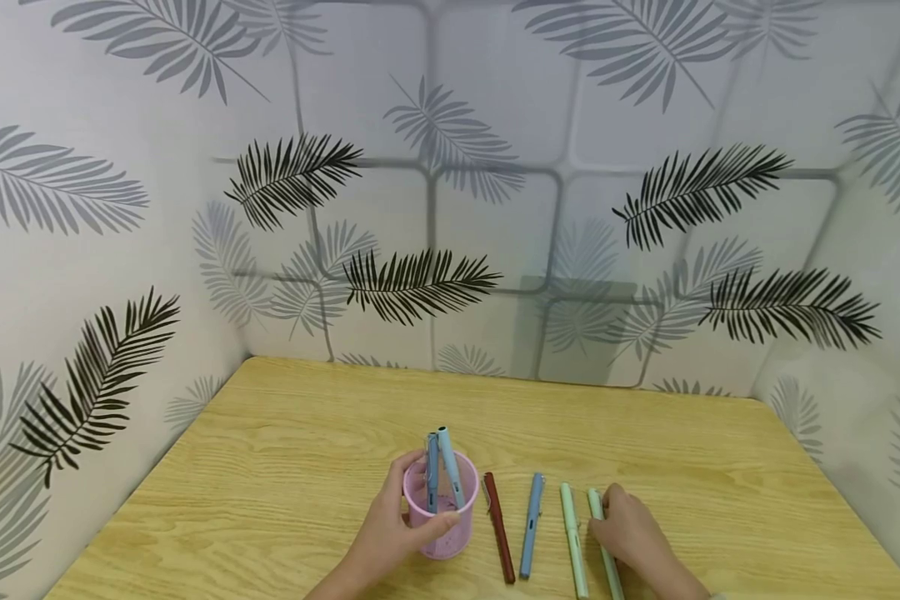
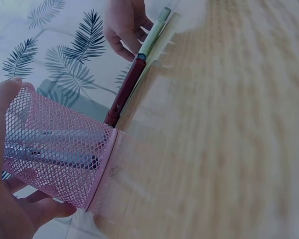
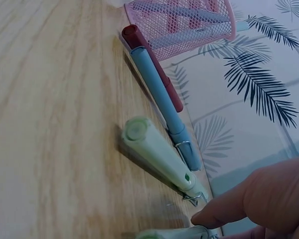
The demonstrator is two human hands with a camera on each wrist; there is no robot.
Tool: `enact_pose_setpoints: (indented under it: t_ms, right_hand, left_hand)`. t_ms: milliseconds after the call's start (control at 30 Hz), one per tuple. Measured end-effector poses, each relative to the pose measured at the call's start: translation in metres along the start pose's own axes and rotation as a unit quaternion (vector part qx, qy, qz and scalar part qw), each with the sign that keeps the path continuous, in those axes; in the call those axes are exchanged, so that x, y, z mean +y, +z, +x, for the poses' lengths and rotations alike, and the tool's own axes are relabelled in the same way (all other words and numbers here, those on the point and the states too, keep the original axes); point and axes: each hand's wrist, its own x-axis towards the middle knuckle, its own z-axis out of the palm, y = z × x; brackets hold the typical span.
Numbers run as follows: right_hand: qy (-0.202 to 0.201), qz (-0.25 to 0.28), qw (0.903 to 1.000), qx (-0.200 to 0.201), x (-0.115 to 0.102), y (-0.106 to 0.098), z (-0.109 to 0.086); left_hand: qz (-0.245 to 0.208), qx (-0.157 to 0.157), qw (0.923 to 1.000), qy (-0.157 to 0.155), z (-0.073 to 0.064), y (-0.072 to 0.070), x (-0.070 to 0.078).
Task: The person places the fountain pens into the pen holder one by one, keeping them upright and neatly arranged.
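Observation:
My left hand grips a pink mesh pen cup around its side, with the thumb at the front rim. Inside lean a darker blue pen and a light blue pen. In the left wrist view the base of the cup is at the wood surface. My right hand pinches the rightmost light green pen near its upper end, thumb on the left. Only a short part of this green pen shows at the bottom of the right wrist view.
Between the hands, a dark red pen, a blue pen and another light green pen lie roughly side by side on the wooden table. A leaf-patterned wall stands behind the table.

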Motion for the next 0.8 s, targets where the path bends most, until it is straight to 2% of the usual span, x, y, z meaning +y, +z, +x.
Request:
enact_pose_setpoints:
  t_ms: [267, 533, 800]
  right_hand:
    - [-0.005, -0.021, 0.9997, -0.007, -0.001, -0.003, 0.0016]
    - [0.019, -0.007, 0.9998, -0.006, 0.0001, -0.0032, 0.0004]
    - [0.01, 0.001, 0.9995, 0.031, 0.001, -0.0083, -0.0031]
  left_hand:
    - [0.001, -0.001, 1.0, 0.001, 0.0, 0.0008, -0.0011]
    - [-0.006, -0.008, 0.9999, -0.004, 0.0005, -0.0003, 0.0018]
    - [0.003, -0.001, 1.0, -0.006, 0.0, -0.0015, -0.0012]
